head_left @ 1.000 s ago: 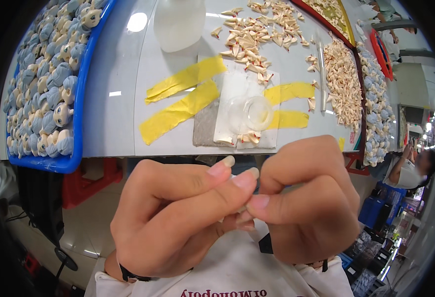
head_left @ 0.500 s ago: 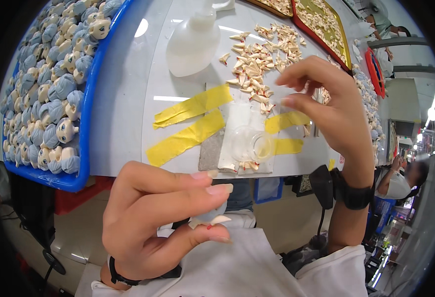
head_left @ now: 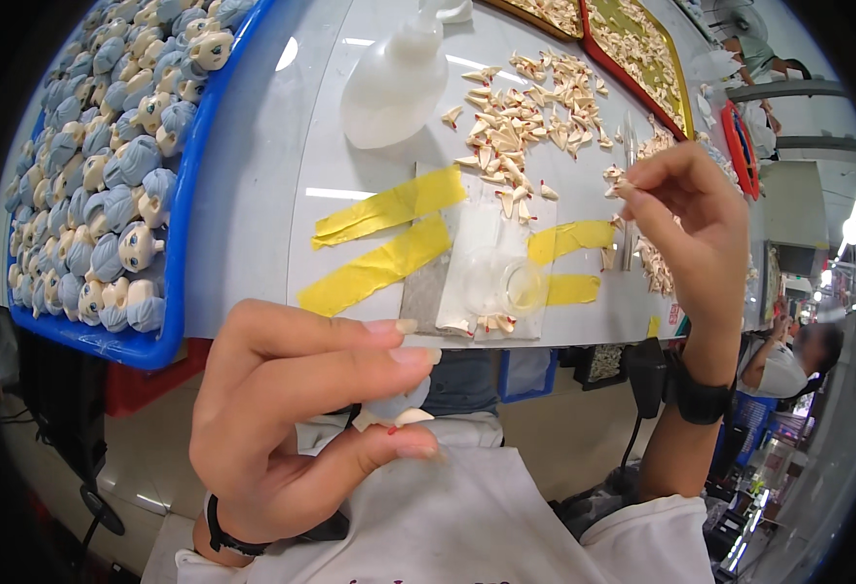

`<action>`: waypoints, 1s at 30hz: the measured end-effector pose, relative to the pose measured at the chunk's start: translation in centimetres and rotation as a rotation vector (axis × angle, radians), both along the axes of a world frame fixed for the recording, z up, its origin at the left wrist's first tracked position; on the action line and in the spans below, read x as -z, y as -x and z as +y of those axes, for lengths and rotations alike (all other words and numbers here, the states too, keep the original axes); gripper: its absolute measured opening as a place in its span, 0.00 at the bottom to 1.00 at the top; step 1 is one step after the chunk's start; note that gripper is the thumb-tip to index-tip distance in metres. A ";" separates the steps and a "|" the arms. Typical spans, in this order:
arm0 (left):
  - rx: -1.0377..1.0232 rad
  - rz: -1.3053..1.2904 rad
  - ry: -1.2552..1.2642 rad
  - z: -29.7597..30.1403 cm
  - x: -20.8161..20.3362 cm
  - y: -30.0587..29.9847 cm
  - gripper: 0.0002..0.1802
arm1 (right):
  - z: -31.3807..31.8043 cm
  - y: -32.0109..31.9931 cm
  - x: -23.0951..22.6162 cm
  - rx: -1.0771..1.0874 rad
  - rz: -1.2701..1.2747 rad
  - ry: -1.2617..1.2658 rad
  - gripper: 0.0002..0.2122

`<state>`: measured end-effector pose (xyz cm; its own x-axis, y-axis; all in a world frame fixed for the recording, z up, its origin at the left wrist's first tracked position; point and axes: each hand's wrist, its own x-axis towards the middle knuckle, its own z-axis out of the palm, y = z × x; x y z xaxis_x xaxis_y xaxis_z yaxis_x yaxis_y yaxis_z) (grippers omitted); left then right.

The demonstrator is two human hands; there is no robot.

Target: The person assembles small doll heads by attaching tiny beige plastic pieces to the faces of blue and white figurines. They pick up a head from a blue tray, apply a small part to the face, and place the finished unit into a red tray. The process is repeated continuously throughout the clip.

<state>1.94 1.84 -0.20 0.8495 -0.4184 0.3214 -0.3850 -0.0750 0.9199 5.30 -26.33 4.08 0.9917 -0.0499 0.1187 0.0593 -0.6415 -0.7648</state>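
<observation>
My left hand (head_left: 272, 419), in the lower middle, is closed around a small blue-haired doll head (head_left: 399, 401). A pointed cream piece with a red spot (head_left: 413, 417) shows at the head's underside, beside my thumb; whether it is attached I cannot tell. On the right, my right hand (head_left: 698, 219) pinches a small cream pointed piece (head_left: 624, 187) between thumb and fingertips, above the table. A pile of similar cream pointed pieces with red tips (head_left: 496, 141) lies in the middle. A small clear jar (head_left: 494, 282) stands near the table's front edge.
To the left, a blue tray (head_left: 177, 224) holds several rows of doll heads. Yellow tape strips (head_left: 379, 263) lie beside a grey board (head_left: 421, 292). A translucent bottle (head_left: 394, 92) stands behind. Trays of cream pieces (head_left: 632, 49) are at the back right. A person (head_left: 788, 355) sits far right.
My right hand has moved right and slightly down from over the pile, and its fingers have come together on a small cream piece. My left hand keeps its hold on the doll head.
</observation>
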 end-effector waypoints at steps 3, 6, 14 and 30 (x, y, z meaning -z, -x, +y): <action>-0.017 0.070 0.025 0.1 0.0 0.6 0.25 | 0.2 1.7 -1.0 0.142 0.069 -0.149 0.04; -0.002 0.076 0.018 0.1 0.3 0.8 0.24 | 0.3 2.9 -0.5 0.188 0.017 -0.173 0.04; -0.012 0.303 0.225 -0.6 0.4 1.5 0.28 | 0.2 5.5 -0.6 0.222 0.007 -0.412 0.05; 0.080 0.582 0.413 -2.3 0.0 2.2 0.17 | 6.0 4.7 1.3 -0.115 -0.324 0.150 0.11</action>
<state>-0.28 -0.50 -0.25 0.9029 -0.4289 -0.0291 0.1872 0.3313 0.9248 0.61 -20.31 2.80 0.8997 0.1011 0.4245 0.3606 -0.7202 -0.5927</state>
